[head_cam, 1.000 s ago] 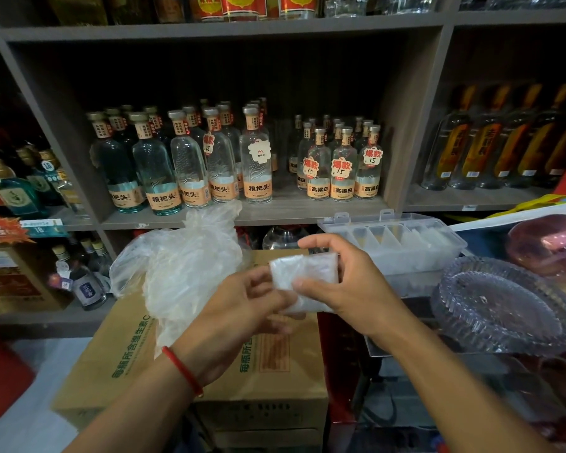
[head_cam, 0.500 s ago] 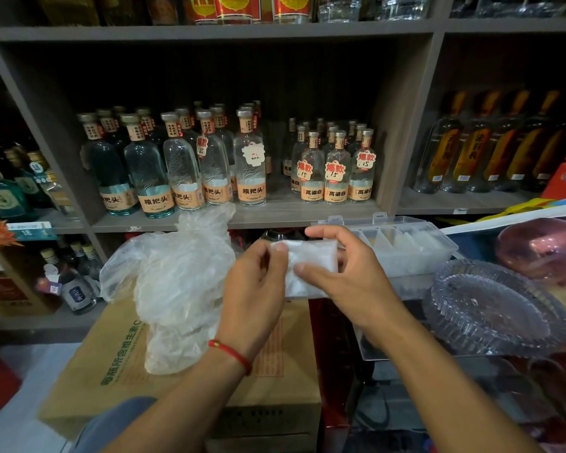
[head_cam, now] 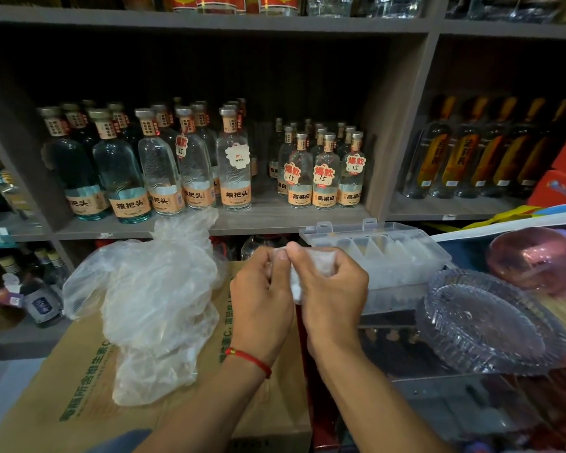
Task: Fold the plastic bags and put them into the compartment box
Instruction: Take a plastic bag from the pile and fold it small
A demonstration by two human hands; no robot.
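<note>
- Since half a second ago, both hands have closed in around the folded plastic bag (head_cam: 295,282); earlier its flat white face showed between them, and I now see only a sliver of it.
- My left hand (head_cam: 262,302) has its fingers curled inward, thumb up top, pinching the bag's upper left edge; a red string bracelet (head_cam: 249,360) circles that wrist.
- My right hand (head_cam: 332,294) is likewise curled, thumb pressed against the left thumb at the top, fingers wrapped over the bag's right side.
- The bag sits squeezed between the two palms, held above the cardboard box (head_cam: 89,397).
- Just beyond the right hand's knuckles stands the compartment box (head_cam: 402,259), clear plastic, lid hinged open behind it; whitish folded pieces lie in its cells, though I cannot tell how many.
- Left of the left hand, a loose heap of plastic bags (head_cam: 151,308) rests on the cardboard box.
- To the right of the right hand lies a ribbed glass dish (head_cam: 490,325), a pinkish glass object (head_cam: 536,259) beyond it.
- Past both hands, shelves carry rows of clear bottles (head_cam: 232,165).
</note>
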